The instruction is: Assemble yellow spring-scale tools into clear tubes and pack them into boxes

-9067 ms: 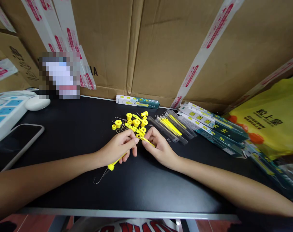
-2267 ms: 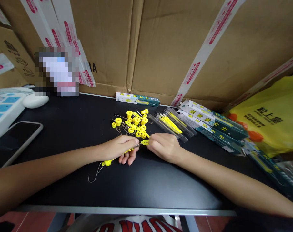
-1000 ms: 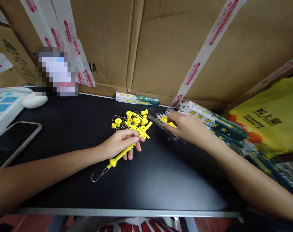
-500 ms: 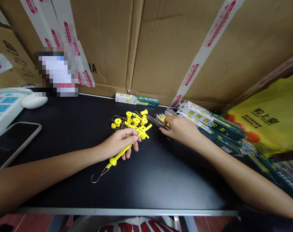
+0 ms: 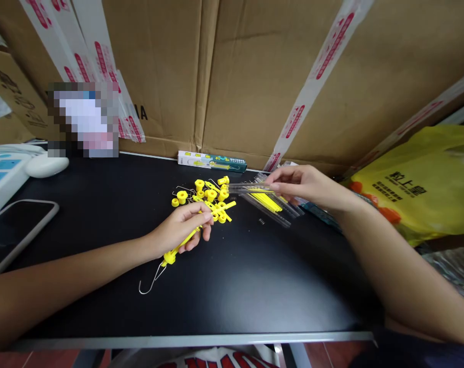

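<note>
My left hand (image 5: 191, 225) is closed around a yellow spring scale rod (image 5: 186, 238). From the rod's collar a bent metal hook (image 5: 149, 289) hangs toward the table's front. My right hand (image 5: 299, 185) pinches a clear plastic tube (image 5: 247, 188), raised and pointing left over the loose parts. Yellow collars (image 5: 182, 196), wire hooks and flat yellow pieces lie heaped just beyond my left fingers. Under my right hand are yellow strips (image 5: 265, 200) and more clear tubes (image 5: 280, 220). A small spring (image 5: 261, 221) lies on the black table (image 5: 255, 286).
A printed spring scale box (image 5: 212, 161) lies against the cardboard wall (image 5: 247, 92). At right, a yellow plastic bag (image 5: 416, 179) sits beyond more boxes. On the left are a power strip (image 5: 4, 168), a white mouse (image 5: 47, 164) and a phone (image 5: 21, 230).
My right hand has lifted a clear tube from the pile and turned it leftward. My left hand keeps its hold on the rod. The view has shifted slightly.
</note>
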A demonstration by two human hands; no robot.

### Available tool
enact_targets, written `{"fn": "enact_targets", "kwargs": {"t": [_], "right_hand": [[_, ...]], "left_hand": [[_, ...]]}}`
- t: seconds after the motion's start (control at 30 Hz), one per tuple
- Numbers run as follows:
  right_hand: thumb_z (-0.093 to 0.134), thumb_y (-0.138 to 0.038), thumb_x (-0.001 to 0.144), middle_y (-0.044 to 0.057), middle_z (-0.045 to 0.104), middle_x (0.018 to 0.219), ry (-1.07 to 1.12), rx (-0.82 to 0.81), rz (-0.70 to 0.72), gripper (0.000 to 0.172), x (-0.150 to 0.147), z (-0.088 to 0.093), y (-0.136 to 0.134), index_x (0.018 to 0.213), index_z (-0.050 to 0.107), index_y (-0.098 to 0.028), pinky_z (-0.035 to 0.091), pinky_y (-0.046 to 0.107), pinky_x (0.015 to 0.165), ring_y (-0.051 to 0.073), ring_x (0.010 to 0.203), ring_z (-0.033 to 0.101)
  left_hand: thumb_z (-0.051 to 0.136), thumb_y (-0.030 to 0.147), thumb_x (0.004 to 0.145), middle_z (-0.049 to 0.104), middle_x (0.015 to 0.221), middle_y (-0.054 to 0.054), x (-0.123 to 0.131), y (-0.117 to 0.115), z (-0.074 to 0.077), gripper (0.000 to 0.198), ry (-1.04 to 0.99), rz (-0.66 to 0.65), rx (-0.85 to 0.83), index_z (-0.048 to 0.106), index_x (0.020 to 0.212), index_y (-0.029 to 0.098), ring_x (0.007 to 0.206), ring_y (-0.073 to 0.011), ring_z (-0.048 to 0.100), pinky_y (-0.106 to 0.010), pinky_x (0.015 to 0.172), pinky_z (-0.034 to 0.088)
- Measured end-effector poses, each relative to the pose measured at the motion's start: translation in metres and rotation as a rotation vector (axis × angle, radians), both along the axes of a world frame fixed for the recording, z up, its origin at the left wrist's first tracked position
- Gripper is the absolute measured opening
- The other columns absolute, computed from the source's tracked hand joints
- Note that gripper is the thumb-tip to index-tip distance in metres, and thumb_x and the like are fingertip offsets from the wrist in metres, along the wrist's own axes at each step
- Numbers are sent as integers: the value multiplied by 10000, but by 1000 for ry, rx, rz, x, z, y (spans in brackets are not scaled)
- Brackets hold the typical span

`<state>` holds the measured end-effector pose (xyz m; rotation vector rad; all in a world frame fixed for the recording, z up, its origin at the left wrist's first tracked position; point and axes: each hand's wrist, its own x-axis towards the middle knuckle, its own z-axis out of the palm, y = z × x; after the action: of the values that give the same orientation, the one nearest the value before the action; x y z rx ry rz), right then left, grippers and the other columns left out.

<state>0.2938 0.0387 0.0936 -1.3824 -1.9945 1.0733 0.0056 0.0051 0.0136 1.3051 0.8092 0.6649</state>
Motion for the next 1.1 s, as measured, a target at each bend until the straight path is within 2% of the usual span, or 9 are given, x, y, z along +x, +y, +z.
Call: {"fn": "enact_targets", "kwargs": {"t": [0.13, 0.27, 0.53, 0.63, 0.73, 0.87, 0.97, 1.0, 1.1], "right_hand": [[720, -472, 754, -71, 432, 494, -43, -1, -30, 322, 19, 10, 1, 901, 691, -187, 199, 210, 354, 42, 397, 310], [726, -470, 743, -68, 425, 508, -97, -19, 11, 313, 26, 11, 2, 892, 718, -195, 156, 221, 361, 34, 402, 265], [730, -459, 724, -27, 611, 615, -105, 35, 89, 286, 17, 7, 3, 862, 747, -208, 289, 200, 409, 52, 470, 424], [761, -444, 688, 5, 690, 712, -83, 31, 114, 273, 8, 8, -1, 816, 749, -203, 419, 211, 511, 86, 571, 550], [772, -424, 683, 19, 712, 750, -69, -13, 160, 273, -4, 5, -10, 829, 742, -195, 484, 236, 601, 115, 643, 612], [755, -428, 709, 22, 704, 748, -64, -13, 182, 292, -18, -4, -20, 855, 706, -180, 494, 246, 599, 124, 637, 617], [749, -425, 717, 22, 696, 722, -66, -3, 191, 300, -26, -8, -24, 854, 691, -165, 479, 238, 570, 117, 608, 603], [747, -423, 720, 23, 695, 716, -64, -11, 202, 302, -28, -8, -25, 853, 689, -158, 474, 235, 563, 116, 604, 601], [747, -413, 726, 21, 688, 703, -39, -45, 228, 304, -34, -9, -28, 857, 685, -145, 455, 223, 535, 107, 588, 595]], "left_hand": [[492, 373, 918, 586, 629, 41, 0, 0, 0, 226, 8, -11, 1, 485, 801, 180, 310, -17, 427, -87, 249, 254], [484, 372, 923, 587, 629, 39, 0, 0, -1, 224, 8, -17, 6, 483, 809, 180, 310, -16, 422, -86, 250, 248], [514, 408, 906, 584, 632, 41, -1, 1, -1, 248, 38, -81, 7, 493, 816, 178, 307, -11, 408, -88, 246, 253], [502, 424, 912, 592, 634, 43, -1, 0, -3, 254, 58, -120, 9, 494, 835, 183, 300, -13, 407, -95, 247, 263], [476, 450, 922, 620, 642, 31, -1, -3, -3, 270, 81, -174, 30, 493, 878, 185, 291, -21, 415, -109, 256, 278], [396, 438, 954, 645, 626, 13, -1, -7, -2, 257, 81, -185, 58, 417, 872, 196, 274, -14, 358, -109, 277, 240], [324, 327, 962, 669, 634, 2, -1, -7, -2, 111, 54, -154, 16, 348, 938, 222, 290, -38, 351, -124, 298, 242], [305, 275, 951, 685, 666, -10, -1, -6, -1, 64, 57, -157, 7, 337, 973, 224, 304, -46, 363, -131, 306, 253], [311, 179, 902, 720, 843, -59, -1, -7, 1, 158, 76, -192, 24, 318, 1053, 223, 359, -44, 403, -131, 330, 272]]}}
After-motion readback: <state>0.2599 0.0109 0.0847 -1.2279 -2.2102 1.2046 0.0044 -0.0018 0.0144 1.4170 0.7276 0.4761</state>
